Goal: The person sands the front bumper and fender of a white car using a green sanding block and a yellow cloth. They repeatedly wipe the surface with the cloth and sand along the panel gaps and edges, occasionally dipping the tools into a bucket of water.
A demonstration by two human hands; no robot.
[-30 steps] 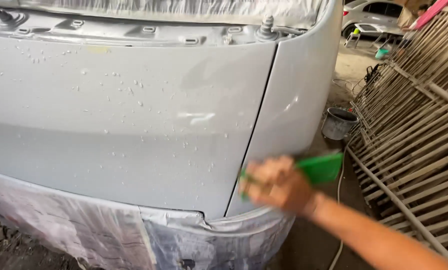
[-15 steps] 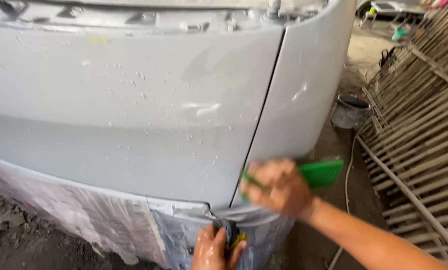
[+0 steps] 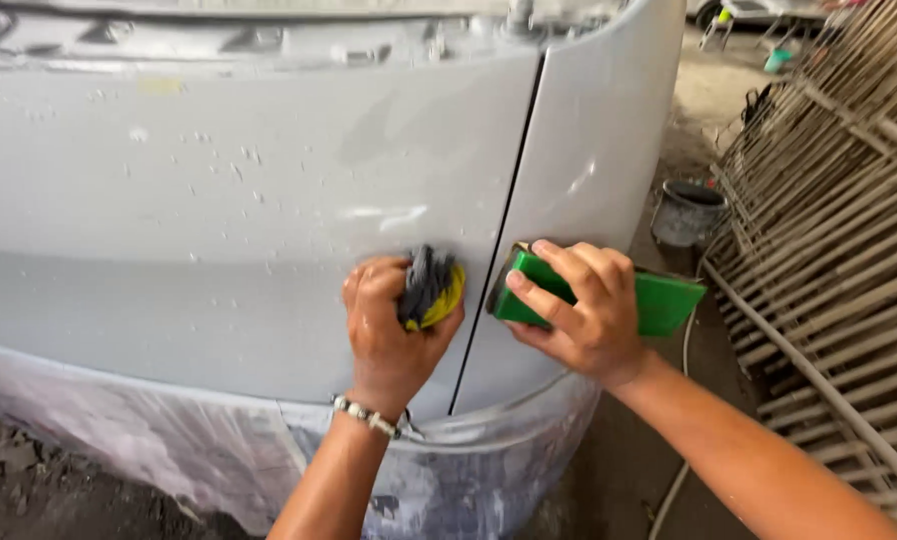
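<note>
We see the car body panel [image 3: 219, 200], matt grey and smooth, flecked with wet droplets. Below the panel, thin plastic sheeting [image 3: 169, 450] looks crinkled and cloudy. Against the panel, the sanding block [image 3: 669, 300] is smooth green plastic, and the wad [image 3: 431, 290] is limp grey-and-yellow cloth

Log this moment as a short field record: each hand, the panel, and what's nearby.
left hand: presses a grey-and-yellow wad on the grey car panel
right hand: holds a green block against the panel, right of the seam
panel surface: wet, beaded
lower edge: plastic masking
nearby: bucket, metal racks
</note>
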